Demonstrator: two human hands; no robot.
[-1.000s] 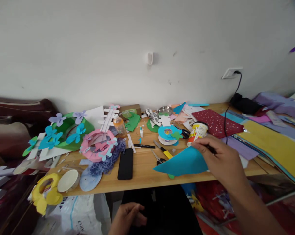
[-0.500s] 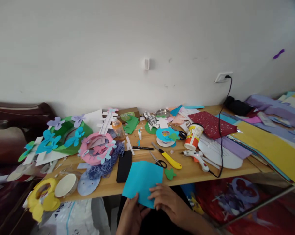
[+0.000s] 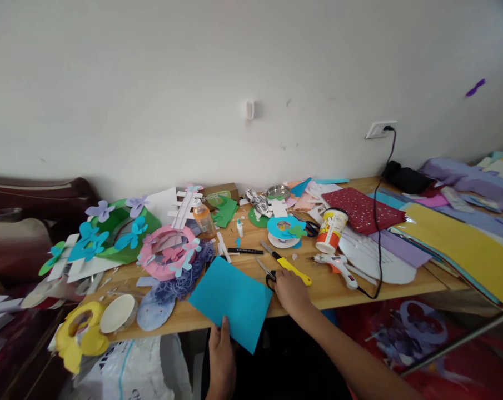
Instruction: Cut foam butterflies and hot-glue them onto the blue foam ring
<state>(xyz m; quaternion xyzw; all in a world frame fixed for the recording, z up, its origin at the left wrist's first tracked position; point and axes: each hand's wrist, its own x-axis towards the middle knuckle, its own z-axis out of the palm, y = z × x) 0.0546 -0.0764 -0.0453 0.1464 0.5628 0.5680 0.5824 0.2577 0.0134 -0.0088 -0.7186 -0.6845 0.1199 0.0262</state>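
A flat blue sheet of paper [image 3: 233, 300] is pinched at its lower edge by my left hand [image 3: 223, 353], thumb on top. My right hand [image 3: 292, 289] has its fingers on the black handles of the small scissors [image 3: 269, 274], whose blades point up and left on the table. Just behind that hand lies a yellow-handled knife [image 3: 293, 270]. The black marker [image 3: 245, 251] rests beyond the paper.
The wooden table [image 3: 330, 297] bears a hot glue gun [image 3: 338, 266] with its cord, a patterned cup [image 3: 331, 230], a pink ring [image 3: 168, 253], an orange bottle [image 3: 203, 219], a white bowl [image 3: 118, 314] and a stack of yellow paper [image 3: 463, 244].
My right hand has let go of the blue sheet and moved up and right to the scissors. The sheet, in my left hand, has turned and shifted left, now covering the phone.
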